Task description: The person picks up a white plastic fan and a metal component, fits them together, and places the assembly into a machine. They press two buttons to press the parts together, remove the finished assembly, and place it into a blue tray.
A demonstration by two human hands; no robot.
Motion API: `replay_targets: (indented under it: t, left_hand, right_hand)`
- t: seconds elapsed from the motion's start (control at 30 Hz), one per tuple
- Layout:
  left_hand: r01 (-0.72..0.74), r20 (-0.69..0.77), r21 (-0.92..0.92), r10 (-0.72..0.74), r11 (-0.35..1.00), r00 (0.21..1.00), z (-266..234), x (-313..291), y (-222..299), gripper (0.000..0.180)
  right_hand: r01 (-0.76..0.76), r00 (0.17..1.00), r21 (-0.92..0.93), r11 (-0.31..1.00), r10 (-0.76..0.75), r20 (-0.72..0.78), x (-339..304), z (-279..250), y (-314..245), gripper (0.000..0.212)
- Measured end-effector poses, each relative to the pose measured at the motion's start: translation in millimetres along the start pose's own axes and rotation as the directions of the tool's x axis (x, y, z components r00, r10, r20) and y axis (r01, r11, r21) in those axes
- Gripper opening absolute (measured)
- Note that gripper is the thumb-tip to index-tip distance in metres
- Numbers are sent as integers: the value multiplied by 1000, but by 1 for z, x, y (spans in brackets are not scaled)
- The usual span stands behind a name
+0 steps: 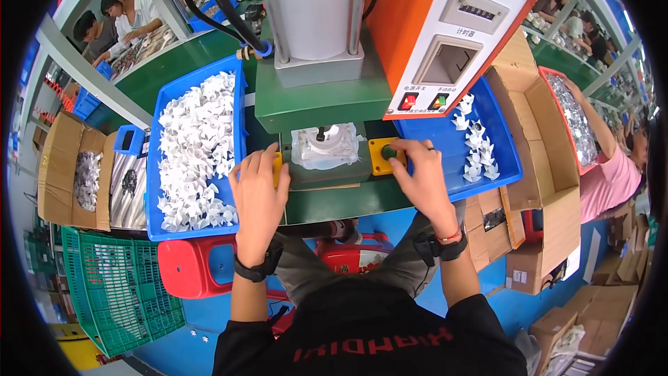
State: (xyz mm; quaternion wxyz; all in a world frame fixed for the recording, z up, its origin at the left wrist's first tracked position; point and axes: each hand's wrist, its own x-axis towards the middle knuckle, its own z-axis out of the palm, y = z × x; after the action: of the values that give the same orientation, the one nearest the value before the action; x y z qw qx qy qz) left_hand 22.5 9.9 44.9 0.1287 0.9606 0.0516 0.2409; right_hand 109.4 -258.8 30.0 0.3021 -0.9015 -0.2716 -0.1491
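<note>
The white round piece [325,142] sat mid-dial under the green press [323,101]! At eight o'clock my left hand [260,182] was loose, fingers unclenched, over a yellow panel [277,169]; at four, my right hand [424,179] arched, fingers spread, at a green button [389,152], pressing or not, I couldn't tell. Nine o'clock: white parts [195,146] filled a blue tray [240,108].

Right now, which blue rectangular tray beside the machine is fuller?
The left blue plastic tray; small white pieces heap across it, while the right blue tray shows far fewer.
</note>
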Motion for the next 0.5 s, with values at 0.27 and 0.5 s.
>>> replay_targets:
  t: [0.27, 0.5]
  left_hand:
    - [-125, -72, -150, 115, 981, 991, 38, 42, 10, 38]
    - [-81, -119, -406, 35, 910, 992, 53, 50, 22, 36]
  right_hand:
    - [-263, 907, 265, 928, 331, -261, 11, -110, 126, 18]
    - [-640, 766, -2, 768, 639, -69, 23, -178, 295, 38]
